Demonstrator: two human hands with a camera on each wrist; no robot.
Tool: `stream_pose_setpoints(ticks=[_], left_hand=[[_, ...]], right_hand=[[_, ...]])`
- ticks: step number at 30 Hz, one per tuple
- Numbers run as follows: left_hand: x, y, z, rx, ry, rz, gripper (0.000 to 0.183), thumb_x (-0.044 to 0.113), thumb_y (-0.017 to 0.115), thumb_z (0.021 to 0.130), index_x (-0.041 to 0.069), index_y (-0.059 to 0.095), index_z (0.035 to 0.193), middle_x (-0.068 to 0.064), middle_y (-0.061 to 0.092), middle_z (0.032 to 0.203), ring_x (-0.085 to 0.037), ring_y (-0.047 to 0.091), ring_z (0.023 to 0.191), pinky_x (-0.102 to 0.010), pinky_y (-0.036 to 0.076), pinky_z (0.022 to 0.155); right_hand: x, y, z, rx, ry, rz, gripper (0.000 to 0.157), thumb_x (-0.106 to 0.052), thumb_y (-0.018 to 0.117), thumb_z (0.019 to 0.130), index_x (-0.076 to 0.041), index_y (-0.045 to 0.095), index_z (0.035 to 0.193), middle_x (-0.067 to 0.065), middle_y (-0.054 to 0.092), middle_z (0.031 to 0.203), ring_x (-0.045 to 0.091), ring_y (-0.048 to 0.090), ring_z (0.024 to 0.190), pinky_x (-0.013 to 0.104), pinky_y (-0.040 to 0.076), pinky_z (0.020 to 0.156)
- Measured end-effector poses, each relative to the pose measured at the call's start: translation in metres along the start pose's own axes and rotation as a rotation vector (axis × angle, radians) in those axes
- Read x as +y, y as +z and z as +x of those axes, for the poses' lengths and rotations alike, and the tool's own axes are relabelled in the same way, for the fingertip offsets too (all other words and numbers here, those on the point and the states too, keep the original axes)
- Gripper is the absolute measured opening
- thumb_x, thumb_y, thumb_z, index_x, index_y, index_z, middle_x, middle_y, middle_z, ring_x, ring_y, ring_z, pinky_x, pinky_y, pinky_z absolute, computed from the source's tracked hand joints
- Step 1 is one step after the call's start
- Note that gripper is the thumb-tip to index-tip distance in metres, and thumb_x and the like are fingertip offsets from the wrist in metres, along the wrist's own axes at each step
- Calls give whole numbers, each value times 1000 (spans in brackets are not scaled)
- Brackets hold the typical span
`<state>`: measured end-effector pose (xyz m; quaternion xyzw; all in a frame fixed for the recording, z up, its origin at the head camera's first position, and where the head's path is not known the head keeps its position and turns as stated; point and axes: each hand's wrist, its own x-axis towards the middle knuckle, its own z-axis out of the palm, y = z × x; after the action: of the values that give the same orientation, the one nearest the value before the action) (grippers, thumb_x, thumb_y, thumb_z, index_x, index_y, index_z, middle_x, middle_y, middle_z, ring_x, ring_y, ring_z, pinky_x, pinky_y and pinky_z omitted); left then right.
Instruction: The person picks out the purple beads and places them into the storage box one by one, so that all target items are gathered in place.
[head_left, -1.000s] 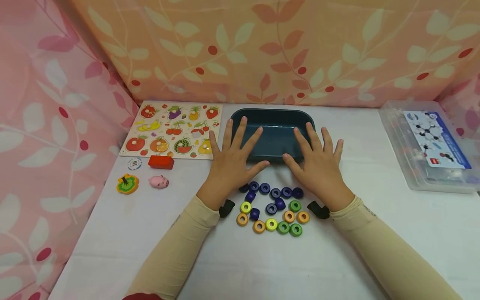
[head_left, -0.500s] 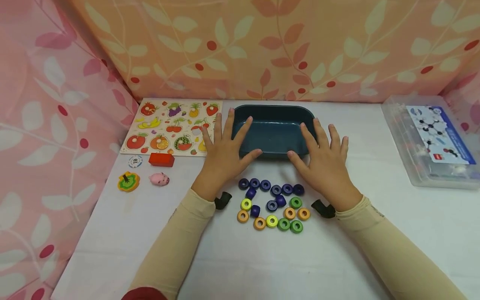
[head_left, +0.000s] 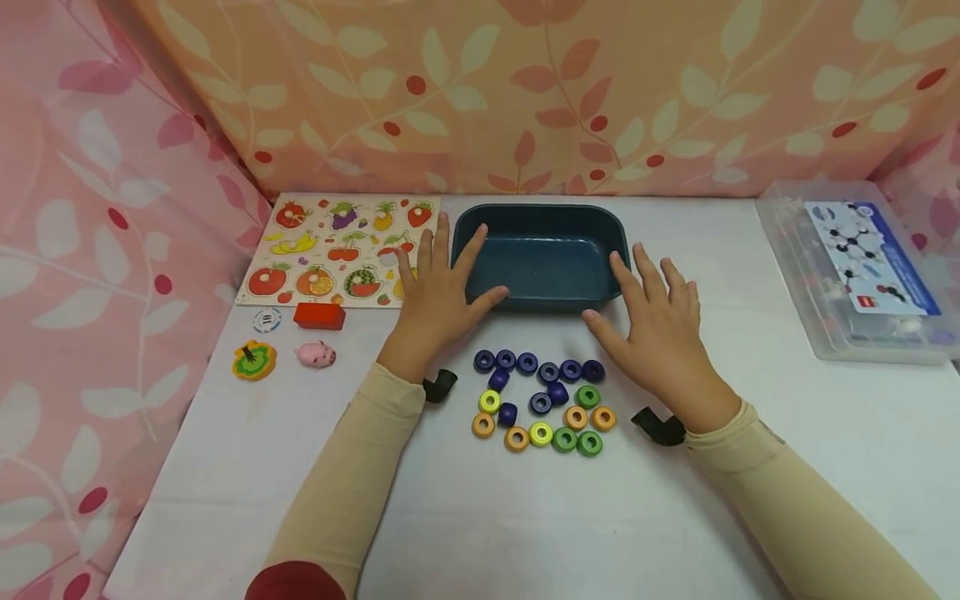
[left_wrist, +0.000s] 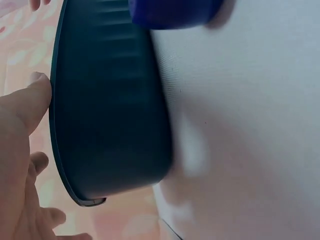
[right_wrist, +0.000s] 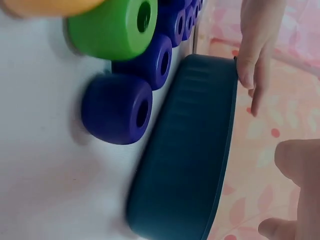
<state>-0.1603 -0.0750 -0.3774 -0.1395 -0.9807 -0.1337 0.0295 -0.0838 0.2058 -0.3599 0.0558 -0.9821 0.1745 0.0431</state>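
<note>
A dark teal rectangular tray [head_left: 536,271] stands at the back middle of the white table. My left hand [head_left: 433,307], fingers spread, hovers by the tray's left end. In the left wrist view its thumb [left_wrist: 32,97] overlaps the tray's rim. Past the right end is my right hand [head_left: 662,346], fingers slightly bent and apart, holding nothing. Between my wrists lies a loose cluster of beads with holes: dark blue [head_left: 527,362], yellow [head_left: 541,433], orange [head_left: 517,439] and green [head_left: 565,440]. Large in the right wrist view are a blue bead [right_wrist: 112,107] and a green bead [right_wrist: 117,27].
A fruit puzzle board [head_left: 330,250] lies back left. In front of it are a red block [head_left: 319,316], a poker chip [head_left: 267,320], a toy pig [head_left: 316,354] and a tree-pattern piece [head_left: 254,361]. A clear plastic case [head_left: 817,308] sits at the right. Patterned curtains [head_left: 480,100] enclose the table.
My hands have drawn apart, the left one shifting left and the right one shifting right, uncovering more of the tray. The beads keep their arrangement. The head view has tilted slightly.
</note>
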Motion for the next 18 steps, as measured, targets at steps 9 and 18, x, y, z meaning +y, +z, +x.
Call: stream_pose_setpoints(ticks=[9, 18], left_hand=[[1, -2, 13, -125, -102, -178, 103, 77, 58, 83, 44, -4, 159, -5, -20, 168, -36, 6, 156, -66, 3, 121], [4, -10, 20, -249, -189, -257, 125, 71, 69, 79, 16, -7, 162, -5, -7, 170, -26, 6, 157, -62, 8, 123]], right_hand=[[1, -6, -10, -65, 2, 99, 87, -53, 60, 95, -25, 12, 163, 2, 8, 170, 46, 16, 147, 72, 15, 111], [4, -7, -22, -142, -39, 263, 65, -24, 72, 93, -14, 45, 151, 9, 37, 160, 37, 48, 121, 49, 44, 91]])
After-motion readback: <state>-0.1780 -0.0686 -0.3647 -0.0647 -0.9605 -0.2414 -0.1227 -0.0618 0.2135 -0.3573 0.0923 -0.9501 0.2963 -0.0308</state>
